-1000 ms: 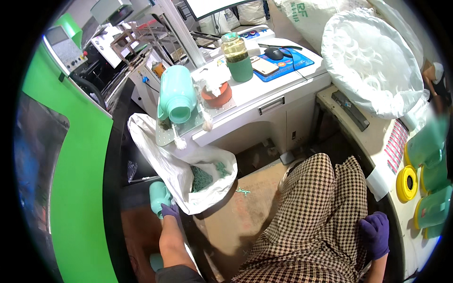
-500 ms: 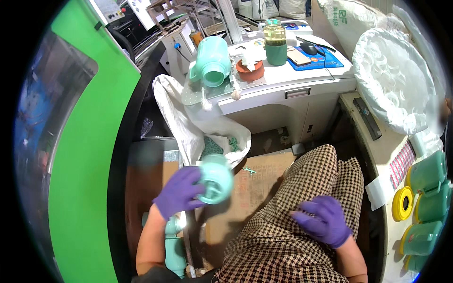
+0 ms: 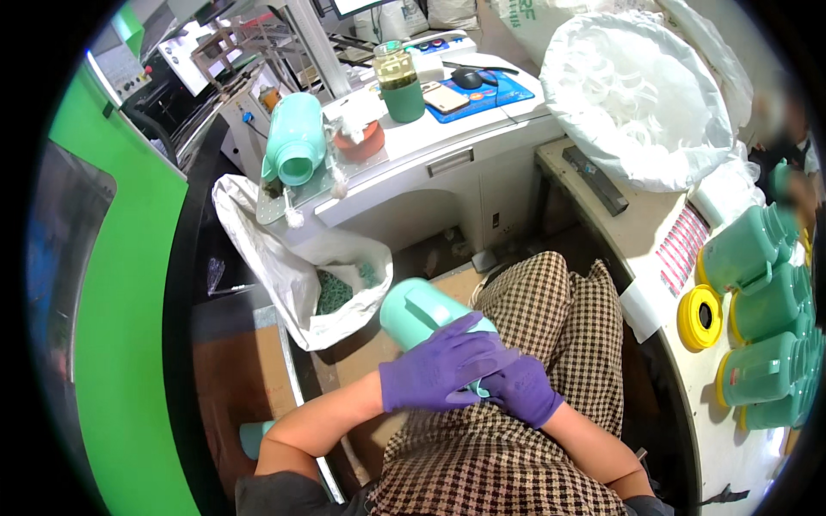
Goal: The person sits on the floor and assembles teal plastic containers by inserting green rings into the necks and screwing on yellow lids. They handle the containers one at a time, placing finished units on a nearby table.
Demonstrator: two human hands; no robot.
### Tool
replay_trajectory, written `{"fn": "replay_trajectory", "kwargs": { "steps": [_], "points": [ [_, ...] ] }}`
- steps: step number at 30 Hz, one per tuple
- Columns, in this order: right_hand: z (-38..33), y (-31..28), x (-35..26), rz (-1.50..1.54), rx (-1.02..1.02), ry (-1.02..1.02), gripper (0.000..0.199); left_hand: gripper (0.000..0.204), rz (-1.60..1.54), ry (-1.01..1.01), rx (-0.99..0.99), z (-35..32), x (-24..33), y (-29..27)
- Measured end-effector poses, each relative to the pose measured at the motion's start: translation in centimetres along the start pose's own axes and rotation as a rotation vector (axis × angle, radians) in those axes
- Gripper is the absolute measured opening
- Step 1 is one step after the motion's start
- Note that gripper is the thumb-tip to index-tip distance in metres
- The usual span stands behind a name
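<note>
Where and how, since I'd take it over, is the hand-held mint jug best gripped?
Probably by the handle, from above: it faces up on the mint jug, mostly uncovered, while the left hand and right hand cover the nearer end.

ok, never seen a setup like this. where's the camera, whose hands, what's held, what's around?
No machine does the handling: these are a person's own two hands, in purple gloves. The camera is a wide fisheye worn on the head, looking down, so straight edges bend near the rim.

Over the lap, the left hand lies across a mint-green container with a handle. The right hand is at its near end; its exact grip is partly hidden.

Ahead, the white desk carries a glass bottle, a phone and a mouse. On the right, a table holds green containers with yellow ends and a loose yellow ring. A white sack with green scraps stands to the left.
</note>
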State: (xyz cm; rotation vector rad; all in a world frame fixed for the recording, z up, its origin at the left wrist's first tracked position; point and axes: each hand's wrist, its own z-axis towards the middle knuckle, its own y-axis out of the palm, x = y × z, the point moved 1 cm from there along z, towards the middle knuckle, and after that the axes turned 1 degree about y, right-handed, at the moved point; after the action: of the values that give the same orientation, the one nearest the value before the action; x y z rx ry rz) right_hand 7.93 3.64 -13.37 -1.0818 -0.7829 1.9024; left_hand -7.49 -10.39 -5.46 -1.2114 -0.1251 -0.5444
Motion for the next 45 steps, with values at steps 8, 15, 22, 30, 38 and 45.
{"fn": "replay_trajectory", "kwargs": {
  "steps": [8, 15, 22, 30, 38, 45],
  "points": [
    [0.3, -2.6, -2.6, 0.191, -0.035, 0.197, 0.041, 0.077, 0.19, -0.052, 0.015, 1.1, 0.7, 0.0],
    [-0.7, -4.8, -3.3, 0.064, 0.0, 0.195, 0.03, 0.064, 0.315, -0.089, 0.078, 0.5, 1.6, 1.2],
    [-1.6, -3.3, -3.4, 0.388, 0.052, 0.3, 0.025, 0.08, 0.259, -0.214, 0.249, -0.5, 2.3, 1.5],
    [-3.0, -6.3, -5.9, 1.45, -0.019, 0.744, 0.019, 0.078, 0.019, -0.203, 0.453, -3.5, 4.2, -0.2],
    [3.4, -8.3, -5.0, 2.017, 0.254, 1.303, 0.017, 0.064, 0.151, -0.298, 0.507, -2.0, 3.6, -1.3],
    [5.2, -8.9, -3.3, 1.96, 0.29, 1.015, 0.02, 0.083, 0.187, -0.325, 0.528, -0.5, 2.6, -2.3]
  ]
}}
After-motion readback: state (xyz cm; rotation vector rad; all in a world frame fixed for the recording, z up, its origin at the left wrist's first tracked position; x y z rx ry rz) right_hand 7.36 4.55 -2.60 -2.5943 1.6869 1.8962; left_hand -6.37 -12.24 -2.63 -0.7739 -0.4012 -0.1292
